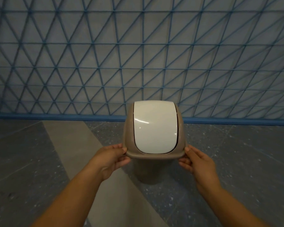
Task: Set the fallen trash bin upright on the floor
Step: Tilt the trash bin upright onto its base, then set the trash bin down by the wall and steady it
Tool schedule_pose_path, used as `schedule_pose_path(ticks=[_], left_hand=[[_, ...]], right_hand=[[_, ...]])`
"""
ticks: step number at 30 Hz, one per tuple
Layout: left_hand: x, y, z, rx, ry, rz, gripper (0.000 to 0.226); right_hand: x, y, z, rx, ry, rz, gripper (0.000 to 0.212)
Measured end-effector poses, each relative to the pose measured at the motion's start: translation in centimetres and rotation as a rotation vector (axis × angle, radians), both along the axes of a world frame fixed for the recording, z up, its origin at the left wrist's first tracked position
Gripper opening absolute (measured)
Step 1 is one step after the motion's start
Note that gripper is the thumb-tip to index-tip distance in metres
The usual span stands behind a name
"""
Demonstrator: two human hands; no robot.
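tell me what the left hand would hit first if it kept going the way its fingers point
The left hand points right, into the trash bin. Its fingers already seem to touch the rim's left corner, so the bin is first; the right hand holds the far corner.

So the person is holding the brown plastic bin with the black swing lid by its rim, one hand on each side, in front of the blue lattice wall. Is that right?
Nearly. The head view shows that the swing lid is glossy white, not black. The rest holds: the left hand and right hand grip the rim of the brown plastic bin, one on each side, in front of the blue lattice wall.
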State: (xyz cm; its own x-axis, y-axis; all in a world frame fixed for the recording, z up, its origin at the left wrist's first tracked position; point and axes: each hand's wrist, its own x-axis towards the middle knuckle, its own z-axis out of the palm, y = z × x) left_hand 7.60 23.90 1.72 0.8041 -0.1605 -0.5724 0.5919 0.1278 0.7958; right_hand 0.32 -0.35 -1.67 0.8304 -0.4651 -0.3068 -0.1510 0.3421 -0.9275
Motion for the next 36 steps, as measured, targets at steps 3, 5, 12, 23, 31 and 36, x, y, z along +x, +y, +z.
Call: schedule_pose_path(ticks=[3,5,12,23,31,36], left_hand=[[2.3,-1.8,-0.1,0.001,-0.025,0.003,0.015],[3.9,-2.8,-0.1,-0.005,-0.046,0.012,0.014],[9.1,-5.0,-0.3,0.053,-0.083,0.031,0.013],[12.7,-7.1,0.8,0.104,-0.084,0.036,0.012],[13.1,-7.2,0.9,0.055,-0.064,0.087,0.021],[13.0,-7.7,1.0,0.049,-0.065,0.125,0.034]], right_hand=[[2.6,-1.5,0.3,-0.015,0.000,-0.019,0.033],[4.5,-2.3,0.6,-0.010,-0.002,-0.028,0.032],[9.5,-4.0,0.8,-0.046,-0.011,-0.039,0.025],[14.8,-5.3,1.2,-0.082,0.032,-0.037,0.031],[15.5,-5.3,0.9,-0.044,0.024,-0.052,0.027],[15.5,-5.0,0.9,-0.033,0.035,-0.061,0.024]])
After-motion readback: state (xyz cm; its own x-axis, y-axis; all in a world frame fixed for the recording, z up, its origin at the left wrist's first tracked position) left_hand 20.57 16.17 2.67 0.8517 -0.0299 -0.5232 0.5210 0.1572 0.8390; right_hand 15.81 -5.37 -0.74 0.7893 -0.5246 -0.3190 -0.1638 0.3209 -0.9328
